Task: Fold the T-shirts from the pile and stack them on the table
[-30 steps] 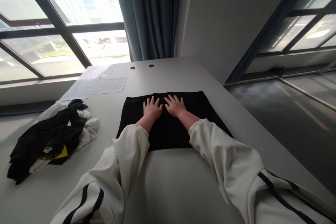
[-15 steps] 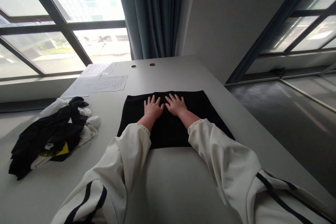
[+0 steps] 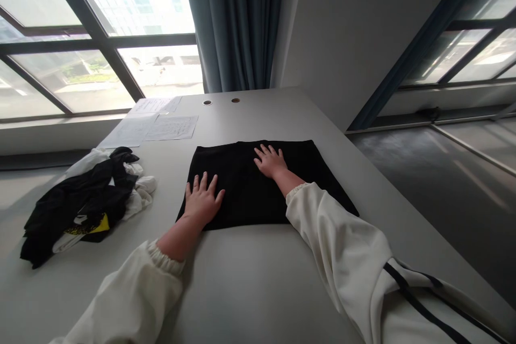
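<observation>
A black piece of cloth [image 3: 245,199], perhaps a folded garment, lies flat and smooth on the light grey table [image 3: 250,279]. My left hand [image 3: 201,201] rests palm down on its near left part, fingers spread. Flat on the upper middle of the same cloth is my right hand [image 3: 272,162], its fingers also apart. Neither hand grips anything. Both forearms come from loose cream sleeves with elastic cuffs, and the right sleeve partly covers the cloth's near right side.
At the left, a crumpled heap of black and white clothes [image 3: 84,199] with a yellow patch sits on the table. Several written paper sheets [image 3: 171,127] lie toward the far left corner. Two round cable holes are near the back edge, before a blue-grey curtain [image 3: 237,21].
My left hand has slid from the cloth's upper middle toward its near left corner. My right hand stays where it was. The camera view has shifted slightly.
</observation>
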The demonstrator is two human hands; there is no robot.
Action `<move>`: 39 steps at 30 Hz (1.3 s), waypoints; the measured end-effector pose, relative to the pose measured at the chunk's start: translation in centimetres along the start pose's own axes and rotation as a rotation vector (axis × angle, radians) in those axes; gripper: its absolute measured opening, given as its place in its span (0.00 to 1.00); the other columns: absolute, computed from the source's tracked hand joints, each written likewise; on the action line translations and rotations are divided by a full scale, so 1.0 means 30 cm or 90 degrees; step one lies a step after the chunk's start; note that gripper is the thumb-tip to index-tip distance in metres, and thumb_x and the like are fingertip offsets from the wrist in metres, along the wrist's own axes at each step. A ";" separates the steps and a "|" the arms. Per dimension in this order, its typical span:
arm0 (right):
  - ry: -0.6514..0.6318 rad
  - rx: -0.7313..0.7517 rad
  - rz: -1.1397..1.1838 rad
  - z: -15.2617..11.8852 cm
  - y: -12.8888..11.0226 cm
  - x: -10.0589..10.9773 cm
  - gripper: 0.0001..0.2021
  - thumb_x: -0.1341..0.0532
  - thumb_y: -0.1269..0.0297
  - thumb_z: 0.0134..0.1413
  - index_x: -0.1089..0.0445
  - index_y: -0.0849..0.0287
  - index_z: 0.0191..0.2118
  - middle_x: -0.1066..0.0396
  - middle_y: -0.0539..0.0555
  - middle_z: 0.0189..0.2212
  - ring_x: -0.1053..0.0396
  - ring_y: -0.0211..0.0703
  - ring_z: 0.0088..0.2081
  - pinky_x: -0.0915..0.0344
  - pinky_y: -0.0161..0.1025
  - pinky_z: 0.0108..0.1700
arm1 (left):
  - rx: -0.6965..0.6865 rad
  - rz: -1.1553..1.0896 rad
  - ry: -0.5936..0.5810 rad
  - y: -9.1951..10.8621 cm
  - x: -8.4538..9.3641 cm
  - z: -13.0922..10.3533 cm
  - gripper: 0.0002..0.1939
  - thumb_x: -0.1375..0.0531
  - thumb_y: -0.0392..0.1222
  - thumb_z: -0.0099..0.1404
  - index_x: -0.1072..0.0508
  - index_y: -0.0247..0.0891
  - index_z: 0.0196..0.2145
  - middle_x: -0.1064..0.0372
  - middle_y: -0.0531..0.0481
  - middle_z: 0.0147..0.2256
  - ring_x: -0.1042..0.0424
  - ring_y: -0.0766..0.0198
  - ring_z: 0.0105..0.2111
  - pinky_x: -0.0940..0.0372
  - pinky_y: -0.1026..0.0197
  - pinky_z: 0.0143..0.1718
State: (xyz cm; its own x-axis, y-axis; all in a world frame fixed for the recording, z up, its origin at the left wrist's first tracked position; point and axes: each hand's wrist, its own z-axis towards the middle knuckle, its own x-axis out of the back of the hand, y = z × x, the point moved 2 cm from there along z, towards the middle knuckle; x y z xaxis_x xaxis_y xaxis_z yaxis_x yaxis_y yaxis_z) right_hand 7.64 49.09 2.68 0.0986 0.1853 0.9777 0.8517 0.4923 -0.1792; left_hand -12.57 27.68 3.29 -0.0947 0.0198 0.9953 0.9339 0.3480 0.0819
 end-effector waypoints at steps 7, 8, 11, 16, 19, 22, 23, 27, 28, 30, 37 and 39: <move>0.014 0.001 -0.006 0.013 0.013 -0.018 0.33 0.58 0.45 0.74 0.54 0.48 0.78 0.63 0.51 0.79 0.63 0.60 0.78 0.63 0.68 0.75 | 0.149 0.042 0.047 -0.259 0.000 -0.308 0.35 0.49 0.57 0.72 0.35 0.36 0.70 0.46 0.34 0.73 0.47 0.39 0.73 0.45 0.38 0.68; 0.020 0.002 -0.007 0.015 0.015 -0.022 0.33 0.58 0.45 0.74 0.53 0.48 0.78 0.62 0.51 0.79 0.63 0.60 0.78 0.63 0.68 0.74 | 0.151 0.036 0.056 -0.269 0.007 -0.322 0.32 0.48 0.56 0.72 0.32 0.37 0.67 0.43 0.34 0.71 0.44 0.41 0.71 0.41 0.40 0.66; 0.043 0.007 -0.012 0.015 0.021 -0.028 0.32 0.57 0.46 0.74 0.50 0.49 0.77 0.59 0.52 0.78 0.59 0.59 0.77 0.61 0.66 0.74 | 0.139 0.010 0.083 -0.272 0.032 -0.328 0.21 0.47 0.52 0.71 0.23 0.43 0.55 0.33 0.38 0.66 0.35 0.43 0.66 0.35 0.43 0.59; 0.035 0.009 -0.030 0.018 0.023 -0.030 0.32 0.58 0.48 0.75 0.50 0.50 0.78 0.59 0.53 0.78 0.60 0.56 0.77 0.61 0.60 0.75 | 0.127 -0.061 0.097 -0.271 0.039 -0.304 0.13 0.45 0.48 0.71 0.23 0.41 0.43 0.29 0.39 0.61 0.29 0.44 0.58 0.33 0.45 0.54; -0.006 0.000 -0.041 0.030 0.025 -0.034 0.32 0.59 0.48 0.75 0.55 0.48 0.79 0.64 0.52 0.79 0.64 0.57 0.78 0.63 0.63 0.75 | 0.125 -0.104 0.105 -0.282 0.027 -0.296 0.11 0.43 0.47 0.70 0.23 0.40 0.41 0.28 0.40 0.59 0.29 0.45 0.56 0.33 0.45 0.53; -0.010 -0.003 -0.046 0.044 0.030 -0.040 0.32 0.59 0.48 0.75 0.56 0.46 0.79 0.65 0.51 0.79 0.64 0.57 0.78 0.63 0.63 0.75 | 0.118 -0.135 0.114 -0.290 0.019 -0.293 0.10 0.43 0.46 0.70 0.24 0.40 0.39 0.27 0.41 0.57 0.28 0.45 0.55 0.32 0.45 0.51; -0.006 -0.003 -0.046 0.047 0.032 -0.044 0.32 0.59 0.48 0.75 0.56 0.46 0.79 0.65 0.50 0.79 0.64 0.57 0.78 0.63 0.63 0.75 | 0.114 -0.138 0.118 -0.291 0.018 -0.292 0.10 0.43 0.46 0.70 0.25 0.40 0.39 0.26 0.41 0.56 0.28 0.45 0.54 0.32 0.45 0.51; 0.009 -0.001 -0.043 0.053 0.040 -0.054 0.32 0.58 0.47 0.75 0.54 0.46 0.78 0.63 0.51 0.79 0.62 0.57 0.78 0.62 0.63 0.75 | 0.106 -0.104 0.170 -0.291 0.019 -0.296 0.09 0.40 0.44 0.69 0.26 0.38 0.44 0.27 0.38 0.52 0.28 0.44 0.51 0.33 0.46 0.50; 0.012 0.000 -0.042 0.053 0.041 -0.055 0.32 0.58 0.47 0.75 0.54 0.46 0.78 0.63 0.51 0.79 0.62 0.57 0.78 0.62 0.63 0.75 | 0.100 -0.093 0.189 -0.289 0.021 -0.299 0.11 0.40 0.43 0.68 0.27 0.37 0.46 0.28 0.37 0.52 0.29 0.44 0.50 0.33 0.45 0.50; 0.013 0.001 -0.039 0.050 0.040 -0.052 0.32 0.58 0.47 0.75 0.54 0.46 0.78 0.63 0.51 0.79 0.62 0.57 0.78 0.62 0.63 0.75 | 0.076 -0.082 0.225 -0.278 0.024 -0.306 0.15 0.39 0.43 0.67 0.27 0.37 0.50 0.29 0.37 0.52 0.29 0.43 0.50 0.34 0.45 0.50; 0.007 -0.001 -0.029 0.039 0.027 -0.035 0.32 0.58 0.48 0.75 0.54 0.46 0.78 0.64 0.51 0.79 0.63 0.57 0.78 0.63 0.63 0.75 | -0.106 -0.083 0.236 -0.171 0.007 -0.337 0.08 0.39 0.42 0.69 0.23 0.44 0.45 0.27 0.42 0.49 0.29 0.46 0.49 0.36 0.47 0.48; 0.007 0.001 -0.026 0.036 0.026 -0.033 0.32 0.58 0.48 0.75 0.54 0.46 0.78 0.64 0.51 0.79 0.63 0.57 0.78 0.62 0.63 0.75 | -0.128 -0.088 0.226 -0.151 0.003 -0.340 0.07 0.38 0.41 0.68 0.22 0.44 0.43 0.26 0.43 0.49 0.29 0.47 0.49 0.36 0.47 0.48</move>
State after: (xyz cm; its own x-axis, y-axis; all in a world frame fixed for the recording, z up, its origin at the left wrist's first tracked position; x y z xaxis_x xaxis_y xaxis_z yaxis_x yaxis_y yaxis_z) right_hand 7.64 50.22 1.44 0.0695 0.1561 0.9853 0.8542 0.5008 -0.1396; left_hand -13.28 16.54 3.53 -0.1322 -0.3498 0.9275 0.9726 0.1346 0.1894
